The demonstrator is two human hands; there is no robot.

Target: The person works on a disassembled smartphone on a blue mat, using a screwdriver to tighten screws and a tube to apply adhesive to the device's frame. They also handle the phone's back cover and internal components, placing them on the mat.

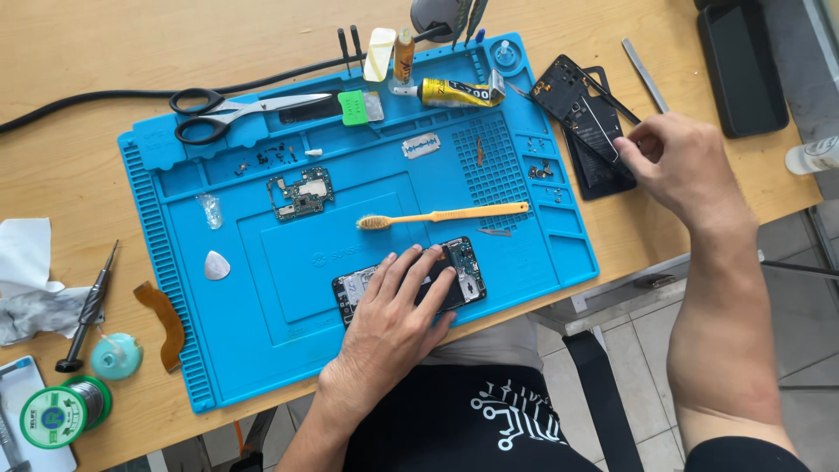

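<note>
A wooden table (79,52) carries a blue work mat (288,350), which covers most of its middle. On the mat's near edge lies an opened phone (463,271), its back off and its inner parts exposed. The person's left hand (393,323) rests flat on this phone, fingers spread and extended, pressing down rather than gripping.

Off the mat's far right corner lies a dark back cover (594,157), with a black inner frame (559,87) overlapping its far end. The right hand (682,162) reaches to this cover, thumb and fingers pinched together over a thin metal tool (603,131) (tweezers, by the look; the grip itself is partly hidden by the knuckles).

Smaller items on the mat, in descending order: black-handled scissors (218,109) at the far left, an orange-handled brush (446,214) just beyond the opened phone, a yellow glue tube (454,92), a green circuit board (301,192), a razor blade (421,145), and a pale pick (217,265).
</note>
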